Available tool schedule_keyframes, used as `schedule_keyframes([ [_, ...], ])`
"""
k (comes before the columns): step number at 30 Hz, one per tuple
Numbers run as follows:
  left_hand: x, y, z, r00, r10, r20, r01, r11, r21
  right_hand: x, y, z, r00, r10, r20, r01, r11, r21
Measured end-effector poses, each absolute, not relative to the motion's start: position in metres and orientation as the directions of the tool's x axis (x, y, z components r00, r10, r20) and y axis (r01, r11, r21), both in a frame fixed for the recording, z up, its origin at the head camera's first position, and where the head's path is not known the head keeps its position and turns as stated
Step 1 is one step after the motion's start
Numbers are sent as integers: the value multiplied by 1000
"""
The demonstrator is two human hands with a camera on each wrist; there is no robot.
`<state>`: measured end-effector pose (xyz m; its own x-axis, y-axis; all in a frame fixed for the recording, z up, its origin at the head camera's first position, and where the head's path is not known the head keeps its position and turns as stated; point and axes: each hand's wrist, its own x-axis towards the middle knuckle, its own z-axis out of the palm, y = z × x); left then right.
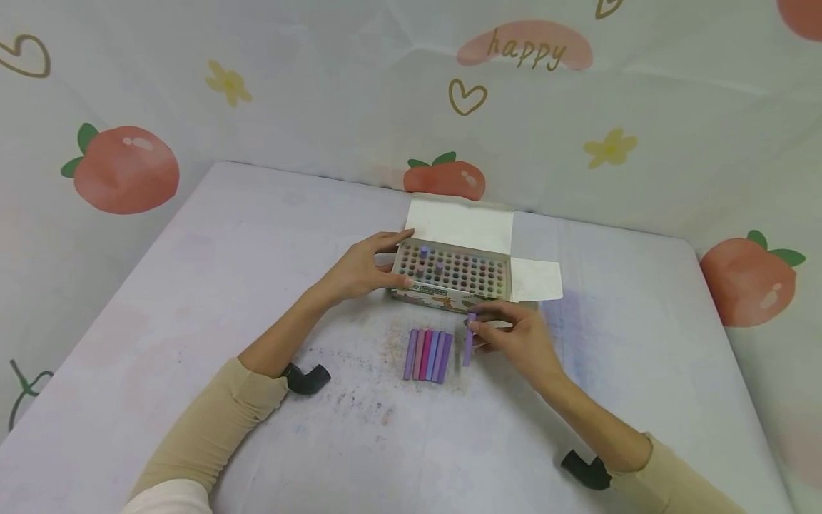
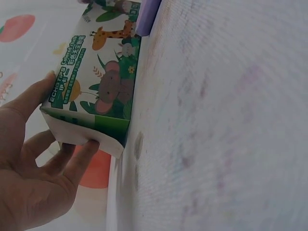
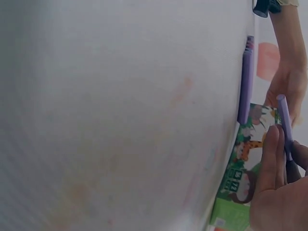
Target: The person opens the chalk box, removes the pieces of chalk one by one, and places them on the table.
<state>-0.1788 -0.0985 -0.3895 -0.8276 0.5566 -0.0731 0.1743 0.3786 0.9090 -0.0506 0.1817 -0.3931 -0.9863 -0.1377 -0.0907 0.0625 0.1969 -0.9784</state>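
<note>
On a chalk-smudged white desk (image 1: 270, 228), the left hand (image 1: 359, 270) grips one end of the open box (image 1: 443, 298) between thumb and fingers, apparently to steady it. The right hand (image 1: 523, 339) pinches a purple chalk stick (image 1: 468, 350) just in front of that box; beside those fingers, a row of chalk sticks (image 1: 432, 357) lies side by side (probably to keep them handy).

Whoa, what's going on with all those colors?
A person's left hand holds one end of an open chalk box. Their right hand pinches a purple stick in front of it. More sticks lie in a row on the table, and a few stand in the box's holes.
</note>
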Motion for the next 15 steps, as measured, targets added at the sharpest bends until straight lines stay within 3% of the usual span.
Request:
schedule_keyframes([
  [15, -178, -99, -390, -825, 561, -64, 186, 376, 908, -52, 178, -405, -950, -109, -293, 261, 239, -935],
])
